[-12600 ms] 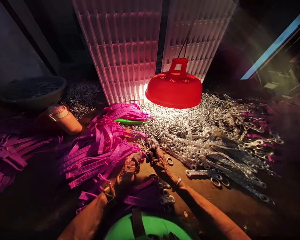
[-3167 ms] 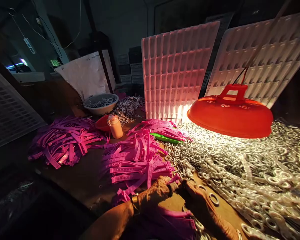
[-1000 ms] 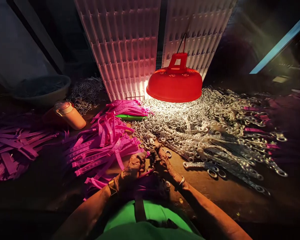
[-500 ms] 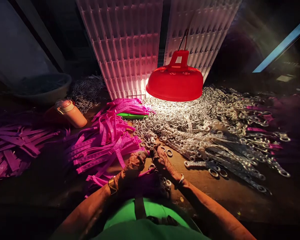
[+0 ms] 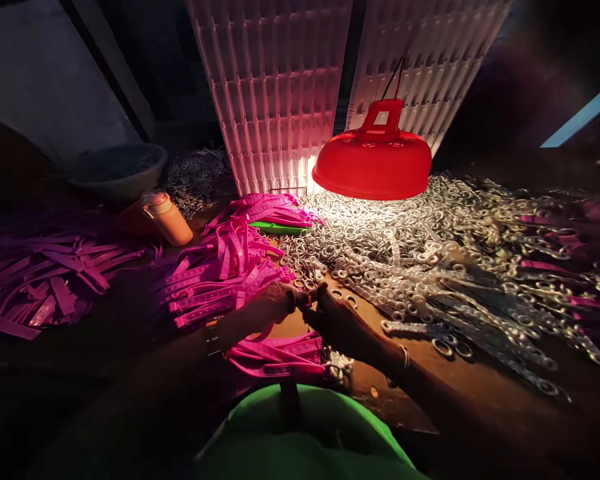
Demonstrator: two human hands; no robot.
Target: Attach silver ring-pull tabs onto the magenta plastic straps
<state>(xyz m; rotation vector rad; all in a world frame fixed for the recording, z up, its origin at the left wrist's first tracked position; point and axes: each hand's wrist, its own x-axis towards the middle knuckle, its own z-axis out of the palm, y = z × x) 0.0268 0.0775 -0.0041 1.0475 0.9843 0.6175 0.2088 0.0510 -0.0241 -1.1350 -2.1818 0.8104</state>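
My left hand (image 5: 274, 303) is closed in a pinch, its fingertips nearly meeting those of my right hand (image 5: 339, 323) over the table. A small bit of magenta strap (image 5: 309, 303) shows between the two hands; the rest of it is hidden by fingers and shadow. My right hand is closed too, its fingers curled around the same spot. Below the hands lies a bundle of magenta straps (image 5: 280, 355) with metal rings at its right end. Left of my left hand spreads a pile of magenta straps (image 5: 205, 287). Loose metal rings (image 5: 351, 302) lie just beyond my right hand.
A red lamp (image 5: 375, 163) hangs over a large heap of metal rings (image 5: 405, 233). Ringed strips (image 5: 480, 313) lie to the right. An orange bottle (image 5: 167, 220), a basin (image 5: 120, 175), more magenta straps (image 5: 50, 280) and a green item (image 5: 280, 229) are on the left side.
The view has shifted left, so the scene sits farther right. My arms have fallen into shadow. The bundle of straps below my hands now shows clearly. Both hands stay close together.
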